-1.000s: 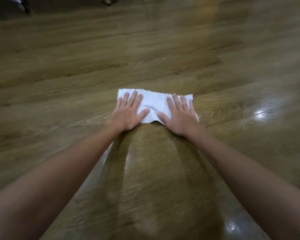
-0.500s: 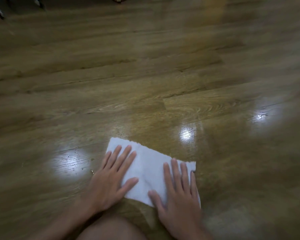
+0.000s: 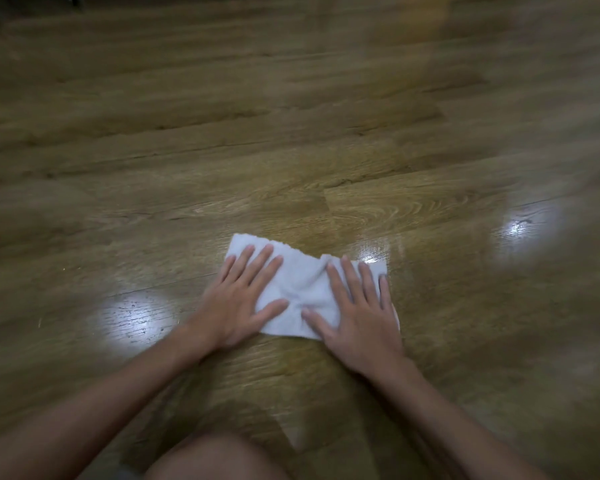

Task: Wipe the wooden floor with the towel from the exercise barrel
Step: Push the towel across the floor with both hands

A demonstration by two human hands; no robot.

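— The floor [image 3: 361,209] is shining ahead. Where's the towel [image 3: 305,289]?
— Under my palms. I'm pressing left hand [image 3: 238,299] and right hand [image 3: 357,313] flat, fingers spread, gripping nothing; its length is running hand to hand.

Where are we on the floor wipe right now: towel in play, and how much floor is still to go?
Done: the towel is already down on the wooden floor. In hand: the left hand and right hand both press flat on it, fingers spread, mid-wipe. Left: I cannot tell wiped boards from unwiped; specks show in the glare patch to the left, so that spot likely needs a pass.
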